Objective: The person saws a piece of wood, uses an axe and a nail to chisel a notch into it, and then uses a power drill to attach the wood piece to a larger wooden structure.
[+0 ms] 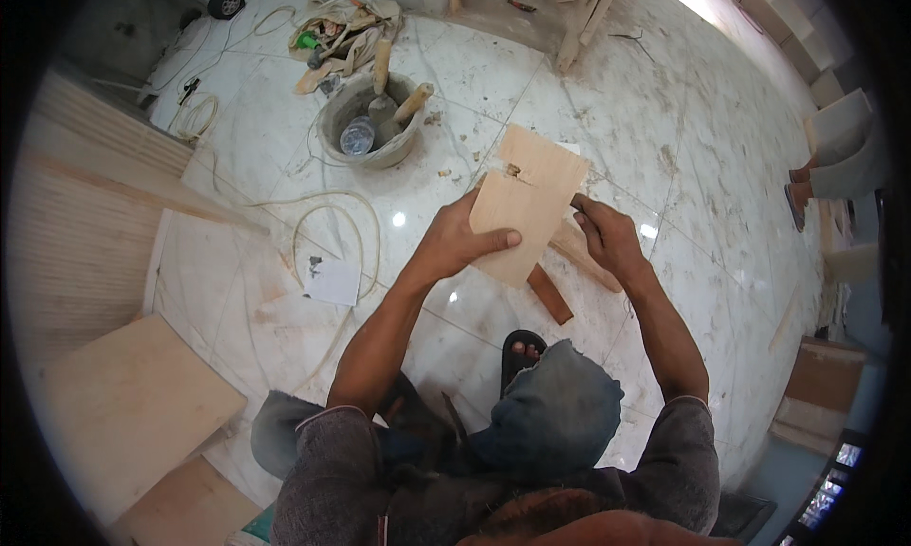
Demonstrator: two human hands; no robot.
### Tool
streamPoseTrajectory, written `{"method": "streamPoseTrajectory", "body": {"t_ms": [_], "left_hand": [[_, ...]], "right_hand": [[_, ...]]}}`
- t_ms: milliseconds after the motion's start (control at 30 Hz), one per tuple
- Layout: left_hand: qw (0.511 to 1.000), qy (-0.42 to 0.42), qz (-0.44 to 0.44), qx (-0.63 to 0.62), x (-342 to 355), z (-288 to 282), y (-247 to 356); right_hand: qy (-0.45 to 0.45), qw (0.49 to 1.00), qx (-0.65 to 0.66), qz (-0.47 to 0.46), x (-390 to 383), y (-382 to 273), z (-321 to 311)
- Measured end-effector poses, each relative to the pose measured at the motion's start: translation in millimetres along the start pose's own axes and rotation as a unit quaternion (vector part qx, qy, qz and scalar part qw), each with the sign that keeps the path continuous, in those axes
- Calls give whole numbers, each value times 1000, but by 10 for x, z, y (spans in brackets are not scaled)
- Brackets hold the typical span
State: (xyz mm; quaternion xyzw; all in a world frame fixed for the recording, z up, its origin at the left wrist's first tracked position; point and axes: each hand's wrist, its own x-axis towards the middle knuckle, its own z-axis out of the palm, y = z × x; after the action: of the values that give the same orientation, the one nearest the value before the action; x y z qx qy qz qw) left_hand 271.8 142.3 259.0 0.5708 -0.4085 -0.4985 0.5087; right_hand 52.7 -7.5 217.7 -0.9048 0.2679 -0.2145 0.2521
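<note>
My left hand [465, 238] grips a pale plywood piece [527, 209] by its left side, thumb across the top; the piece has a small rough notch on it. My right hand [607, 233] is closed at its right edge around something dark that I cannot make out. Below the piece lie a light wood block [593, 273] and a reddish-brown wood strip [553, 299] on the tiled floor.
A bucket [330, 124] with tools, a cloth pile [370, 24], cables [294, 242] and a white sheet [334, 282] lie around. Plywood boards [142, 394] are at left. Another person's sandalled foot [797, 204] shows at right, near stacked boards [816, 385].
</note>
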Motion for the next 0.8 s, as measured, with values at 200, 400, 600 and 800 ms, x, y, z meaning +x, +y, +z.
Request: {"method": "streamPoseTrajectory", "body": {"t_ms": [200, 400, 600, 800], "left_hand": [[977, -178, 73, 94, -54, 133, -54], [949, 4, 122, 290, 59, 204, -73], [903, 85, 170, 386, 257, 319, -721], [871, 110, 148, 455, 517, 495, -1525]], "right_hand": [[-34, 970, 238, 19, -271, 308, 191], [36, 956, 153, 248, -386, 521, 146], [116, 956, 72, 262, -885, 189, -24], [16, 964, 79, 253, -1013, -161, 341]]}}
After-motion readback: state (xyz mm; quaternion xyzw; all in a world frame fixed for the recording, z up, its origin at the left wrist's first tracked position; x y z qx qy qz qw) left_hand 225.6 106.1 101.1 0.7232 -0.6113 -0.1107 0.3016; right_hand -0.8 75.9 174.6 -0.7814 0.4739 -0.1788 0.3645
